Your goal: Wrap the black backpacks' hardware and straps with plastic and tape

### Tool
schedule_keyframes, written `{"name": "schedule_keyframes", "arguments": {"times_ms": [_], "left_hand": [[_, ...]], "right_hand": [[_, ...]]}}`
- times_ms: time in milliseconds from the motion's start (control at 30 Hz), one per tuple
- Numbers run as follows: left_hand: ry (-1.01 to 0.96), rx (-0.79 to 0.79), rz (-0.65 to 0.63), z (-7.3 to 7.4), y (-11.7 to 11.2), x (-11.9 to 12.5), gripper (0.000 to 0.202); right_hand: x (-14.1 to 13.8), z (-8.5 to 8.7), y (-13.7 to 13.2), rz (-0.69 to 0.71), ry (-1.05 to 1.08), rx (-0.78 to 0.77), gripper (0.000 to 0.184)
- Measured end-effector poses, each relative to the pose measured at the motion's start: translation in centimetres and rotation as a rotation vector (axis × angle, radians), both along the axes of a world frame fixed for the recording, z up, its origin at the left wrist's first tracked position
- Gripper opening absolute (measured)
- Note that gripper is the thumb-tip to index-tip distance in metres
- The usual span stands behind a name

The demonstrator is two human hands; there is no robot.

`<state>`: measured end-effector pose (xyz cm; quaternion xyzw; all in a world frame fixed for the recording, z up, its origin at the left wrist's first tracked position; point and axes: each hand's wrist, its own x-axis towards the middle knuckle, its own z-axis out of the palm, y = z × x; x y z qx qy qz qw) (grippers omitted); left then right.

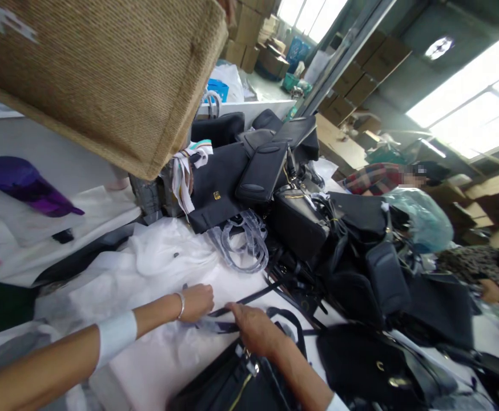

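My left hand [196, 301], with a bracelet at the wrist, is curled closed on the white cloth [155, 274] and pinches the end of a thin black strap [249, 298]. My right hand [253, 328] lies a little to its right, fingers pressed down on the same strap and on the handles of a black handbag [232, 382] lying in front of me.
A heap of black handbags [301, 217] covers the table to the right and behind. Clear plastic wrapping [243, 240] lies beside it. A woven jute bag [104, 74] hangs at top left. Other people [378, 177] sit at the right. Cardboard boxes [361, 85] are stacked behind.
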<state>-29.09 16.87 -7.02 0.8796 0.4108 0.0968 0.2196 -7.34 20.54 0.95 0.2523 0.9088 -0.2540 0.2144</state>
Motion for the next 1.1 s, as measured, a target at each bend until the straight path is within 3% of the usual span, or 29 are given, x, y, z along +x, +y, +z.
{"name": "schedule_keyframes", "arguments": {"times_ms": [100, 233, 400, 567, 733, 867, 967, 1100], "left_hand": [[0.071, -0.033, -0.029, -1.3, -1.9, -2.0, 0.015], [0.11, -0.048, -0.019, -0.7, -5.4, -4.5, 0.019], [0.096, -0.108, 0.143, 0.0, -8.7, -5.5, 0.024], [0.091, -0.145, 0.289, -0.1, -10.1, -6.1, 0.022], [0.038, -0.132, 0.334, 0.6, -10.3, -4.3, 0.044], [0.09, 0.024, 0.357, 0.9, -12.1, -1.8, 0.058], [0.199, 0.102, 0.357, 0.5, -13.8, -0.3, 0.047], [0.341, 0.012, 0.337, -0.5, -14.0, 0.8, 0.023]], "right_hand": [[2.4, 0.9, 1.3, -0.029, -0.144, 0.137, 0.065], [4.8, 0.5, 3.4, -0.076, -0.314, 0.269, 0.036], [6.0, -1.5, 4.5, -0.174, -0.326, 0.329, 0.034], [7.3, -2.7, 4.2, -0.247, -0.334, 0.321, 0.034], [7.1, -3.0, 2.7, -0.228, -0.254, 0.257, 0.036], [6.9, -3.5, 1.8, -0.238, -0.214, 0.231, 0.037], [7.1, -4.1, 1.6, -0.253, -0.21, 0.214, 0.036], [6.9, -4.9, 1.5, -0.257, -0.218, 0.176, 0.031]]}}
